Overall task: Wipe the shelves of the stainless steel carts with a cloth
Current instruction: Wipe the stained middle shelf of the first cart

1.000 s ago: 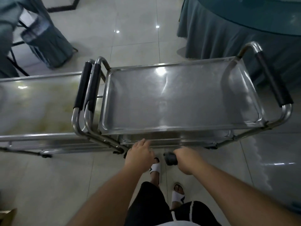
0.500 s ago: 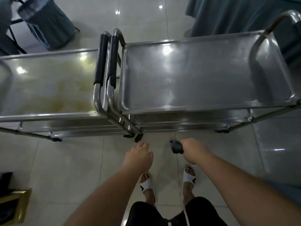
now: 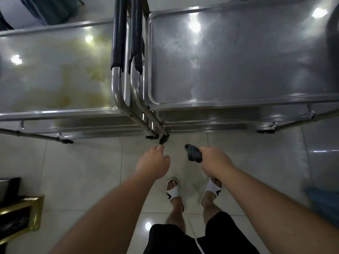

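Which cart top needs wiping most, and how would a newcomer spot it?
Two steel carts stand side by side, their black-padded handles meeting in the middle. Pick the left cart's top shelf. Unlike the clean grey right shelf, it carries yellowish-brown stains.

Both arms outstretched, left hand (image 3: 153, 162) loosely curled — right hand (image 3: 214, 160) fisted

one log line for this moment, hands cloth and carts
right hand: grips cloth | left hand: holds nothing | left cart: yellow stains | right cart: no stains seen
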Tool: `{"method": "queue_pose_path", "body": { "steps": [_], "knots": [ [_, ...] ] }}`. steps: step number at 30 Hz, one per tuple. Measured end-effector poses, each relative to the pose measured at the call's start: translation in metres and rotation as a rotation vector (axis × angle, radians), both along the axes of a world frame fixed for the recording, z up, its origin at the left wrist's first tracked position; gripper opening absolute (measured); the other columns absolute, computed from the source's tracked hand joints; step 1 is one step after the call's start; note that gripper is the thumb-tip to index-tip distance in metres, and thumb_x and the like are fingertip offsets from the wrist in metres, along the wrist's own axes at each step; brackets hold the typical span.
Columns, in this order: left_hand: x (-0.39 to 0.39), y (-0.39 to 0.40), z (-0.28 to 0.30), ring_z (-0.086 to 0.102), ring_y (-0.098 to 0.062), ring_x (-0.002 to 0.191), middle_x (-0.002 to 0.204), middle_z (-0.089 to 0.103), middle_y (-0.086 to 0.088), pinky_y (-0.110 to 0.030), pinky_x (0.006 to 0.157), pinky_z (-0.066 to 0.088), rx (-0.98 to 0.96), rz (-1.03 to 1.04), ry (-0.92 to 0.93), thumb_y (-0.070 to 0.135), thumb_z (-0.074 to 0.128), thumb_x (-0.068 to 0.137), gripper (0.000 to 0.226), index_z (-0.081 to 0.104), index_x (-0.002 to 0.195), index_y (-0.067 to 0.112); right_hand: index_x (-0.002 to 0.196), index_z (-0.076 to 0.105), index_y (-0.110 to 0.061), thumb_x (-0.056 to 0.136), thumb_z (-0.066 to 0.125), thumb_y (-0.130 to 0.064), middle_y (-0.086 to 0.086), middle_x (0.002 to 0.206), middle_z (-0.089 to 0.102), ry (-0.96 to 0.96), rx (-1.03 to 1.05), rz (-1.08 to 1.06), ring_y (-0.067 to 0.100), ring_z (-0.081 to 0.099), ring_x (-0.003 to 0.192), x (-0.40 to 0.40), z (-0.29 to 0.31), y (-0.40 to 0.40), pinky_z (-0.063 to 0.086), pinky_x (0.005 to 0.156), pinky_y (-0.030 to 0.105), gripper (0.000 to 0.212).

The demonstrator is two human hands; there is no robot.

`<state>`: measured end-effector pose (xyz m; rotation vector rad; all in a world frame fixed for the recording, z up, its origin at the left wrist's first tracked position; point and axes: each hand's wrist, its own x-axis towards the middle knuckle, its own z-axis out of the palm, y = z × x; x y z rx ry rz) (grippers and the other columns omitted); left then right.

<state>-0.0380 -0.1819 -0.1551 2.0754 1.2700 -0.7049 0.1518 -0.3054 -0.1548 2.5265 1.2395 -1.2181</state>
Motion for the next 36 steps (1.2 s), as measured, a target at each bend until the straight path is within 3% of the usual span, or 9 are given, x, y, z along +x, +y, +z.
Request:
{"method": "queue_pose_path", "body": {
  "steps": [5,12,15,20,22,26,30,33,36],
  "knots": [
    [0.017,0.018,-0.036,0.045,-0.035,0.143,0.161,0.045,-0.01,-0.046,0.113,0.041,0.018,0.089,0.001,0.042,0.043,0.106,0.061,0.036,0.163,0.022,0.119,0.059,-0.028,0.094,0.057,-0.015,-0.002,0.087,0.055,0.023,0.082,0.016,0.025,0.055,0.079,0.025,-0.026,0.033,0.042,0.06,0.031,0.028],
    [0.042,0.045,-0.122,0.053,-0.037,0.133,0.15,0.054,-0.01,-0.045,0.103,0.045,0.072,0.266,-0.074,0.041,0.052,0.101,0.058,0.041,0.155,0.023,0.136,0.056,-0.029,0.091,0.061,-0.011,0.0,0.089,0.058,0.036,0.172,0.033,0.027,0.06,0.083,0.064,-0.087,0.083,0.05,0.068,0.035,0.049],
    [0.048,0.059,-0.163,0.054,-0.038,0.132,0.147,0.057,-0.012,-0.046,0.103,0.045,0.128,0.381,-0.14,0.042,0.055,0.102,0.056,0.042,0.154,0.026,0.14,0.052,-0.032,0.091,0.06,-0.01,0.006,0.111,0.067,0.038,0.193,0.043,0.031,0.064,0.099,0.076,-0.119,0.105,0.049,0.076,0.037,0.055],
    [0.048,0.079,-0.215,0.051,-0.036,0.137,0.15,0.053,-0.014,-0.049,0.114,0.045,0.214,0.655,-0.448,0.037,0.06,0.103,0.057,0.044,0.154,0.017,0.139,0.055,-0.032,0.088,0.061,-0.005,0.004,0.123,0.068,-0.01,0.486,-0.005,0.032,0.064,0.108,0.076,-0.166,0.126,0.053,0.082,0.04,0.059],
    [0.049,0.089,-0.229,0.059,-0.029,0.127,0.142,0.06,-0.007,-0.048,0.106,0.053,0.298,0.739,-0.531,0.044,0.063,0.101,0.056,0.049,0.149,0.018,0.137,0.056,-0.033,0.087,0.061,-0.005,0.002,0.124,0.067,-0.039,0.593,-0.039,0.03,0.063,0.11,0.075,-0.182,0.141,0.05,0.081,0.038,0.058],
    [0.057,0.107,-0.25,0.068,0.004,0.09,0.104,0.07,0.016,-0.008,0.065,0.05,0.412,0.866,-0.853,0.039,0.068,0.1,0.023,0.061,0.122,0.034,0.144,0.053,-0.025,0.09,0.062,-0.011,0.005,0.128,0.068,-0.145,0.809,-0.016,0.031,0.064,0.114,0.065,-0.21,0.174,0.052,0.089,0.04,0.057],
    [0.064,0.124,-0.273,0.065,0.003,0.073,0.084,0.07,0.013,-0.012,0.064,0.05,0.496,0.919,-1.087,0.037,0.07,0.093,0.017,0.065,0.105,0.026,0.148,0.051,-0.021,0.093,0.068,-0.021,0.004,0.132,0.067,-0.153,0.909,0.163,0.027,0.062,0.12,0.041,-0.244,0.205,0.05,0.105,0.045,0.057],
    [0.066,0.132,-0.292,0.069,-0.013,0.079,0.085,0.07,0.0,-0.03,0.069,0.057,0.546,0.929,-1.147,0.049,0.065,0.087,0.039,0.063,0.103,0.014,0.158,0.036,-0.025,0.09,0.072,-0.037,0.005,0.155,0.048,0.061,0.64,0.383,0.029,0.043,0.143,0.021,-0.279,0.211,0.035,0.12,0.047,0.077],
    [0.067,0.137,-0.305,0.069,-0.02,0.079,0.082,0.068,0.004,-0.04,0.073,0.059,0.595,0.888,-1.209,0.044,0.064,0.09,0.021,0.06,0.098,0.026,0.166,0.013,-0.024,0.088,0.056,-0.061,0.0,0.174,0.002,0.129,0.33,0.652,0.023,-0.006,0.159,0.021,-0.301,0.219,-0.003,0.129,0.046,0.097]
  ]
}}
